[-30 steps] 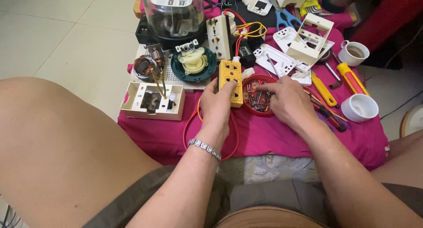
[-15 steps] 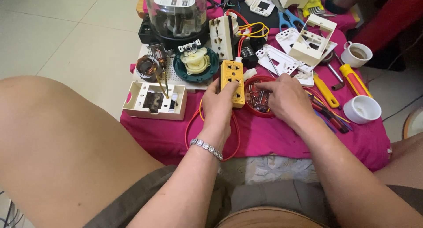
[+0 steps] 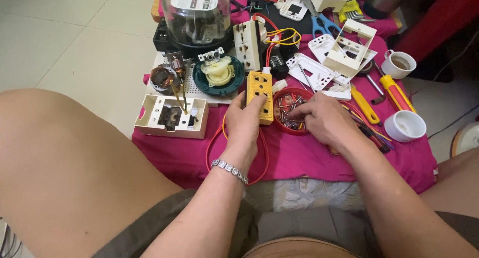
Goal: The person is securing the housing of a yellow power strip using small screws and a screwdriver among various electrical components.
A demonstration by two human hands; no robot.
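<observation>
My left hand (image 3: 244, 123) grips a yellow socket block (image 3: 260, 90) that lies on a pink cloth (image 3: 309, 156); a red cable (image 3: 262, 156) loops around that wrist, which wears a silver bracelet. My right hand (image 3: 322, 119) rests on a small red round dish (image 3: 287, 108) full of screws, with its fingertips down among them. Whether it has a screw pinched I cannot tell.
A cream switch box (image 3: 172, 116) lies left of my left hand. Behind it are a green round part (image 3: 218, 74), a glass-domed meter (image 3: 196, 13) and a white socket strip (image 3: 247, 43). White plates (image 3: 319, 71), yellow-handled screwdrivers (image 3: 364, 104) and two white cups (image 3: 404, 126) lie right.
My right hand has slid left over the red dish and its fingers have dipped into the screws. The left hand stays on the yellow block.
</observation>
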